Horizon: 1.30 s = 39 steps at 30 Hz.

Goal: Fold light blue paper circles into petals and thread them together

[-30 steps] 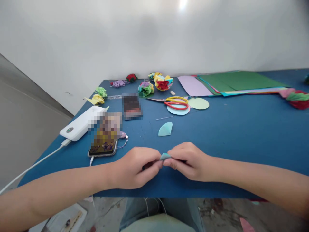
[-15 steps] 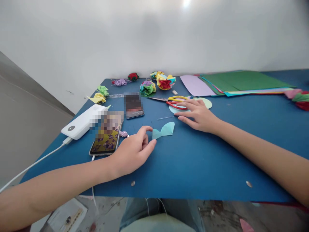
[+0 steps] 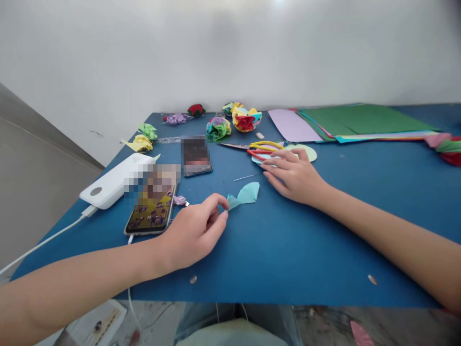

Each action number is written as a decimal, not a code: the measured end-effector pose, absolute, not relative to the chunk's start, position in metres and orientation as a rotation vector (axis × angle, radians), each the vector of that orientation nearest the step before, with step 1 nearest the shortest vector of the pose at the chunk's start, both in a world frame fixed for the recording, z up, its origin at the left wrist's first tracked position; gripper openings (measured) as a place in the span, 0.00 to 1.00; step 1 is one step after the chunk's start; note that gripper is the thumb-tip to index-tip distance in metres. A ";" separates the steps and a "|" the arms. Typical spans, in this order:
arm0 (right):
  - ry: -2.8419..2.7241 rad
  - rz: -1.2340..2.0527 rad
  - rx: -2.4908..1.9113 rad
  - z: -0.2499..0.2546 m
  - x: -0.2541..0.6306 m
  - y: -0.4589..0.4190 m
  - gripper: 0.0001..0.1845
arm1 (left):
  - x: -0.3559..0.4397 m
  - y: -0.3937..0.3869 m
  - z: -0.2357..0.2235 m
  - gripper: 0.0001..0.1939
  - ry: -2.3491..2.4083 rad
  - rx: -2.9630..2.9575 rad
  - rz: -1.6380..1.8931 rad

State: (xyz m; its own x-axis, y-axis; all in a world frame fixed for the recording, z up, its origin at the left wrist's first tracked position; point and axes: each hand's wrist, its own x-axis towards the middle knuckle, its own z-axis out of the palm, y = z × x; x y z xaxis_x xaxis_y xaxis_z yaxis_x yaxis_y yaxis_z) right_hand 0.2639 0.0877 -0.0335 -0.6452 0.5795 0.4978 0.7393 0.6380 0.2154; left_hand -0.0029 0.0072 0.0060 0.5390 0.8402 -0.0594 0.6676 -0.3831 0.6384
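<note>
Turquoise wedge, curve toward far left

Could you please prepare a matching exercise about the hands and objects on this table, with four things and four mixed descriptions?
Things:
1. Scissors
2. Power bank
3. Left hand
4. Right hand

Descriptions:
A. Close to the scissors
B. Partly red, partly yellow
C. Close to the light blue paper pieces
D. White

Right pairs: 1-B, 2-D, 3-C, 4-A

By the left edge of my table I see a power bank beside a phone; flowers near the far left corner, coloured sheets along the far edge.
</note>
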 end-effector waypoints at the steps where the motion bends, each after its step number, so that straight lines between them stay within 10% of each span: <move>1: -2.458 -0.576 -1.060 -0.034 0.264 0.087 0.13 | -0.003 0.006 0.006 0.07 1.203 2.191 0.367; 39: -2.213 -0.316 -1.237 -0.042 0.270 0.105 0.08 | -0.008 0.001 -0.011 0.09 0.276 2.943 0.426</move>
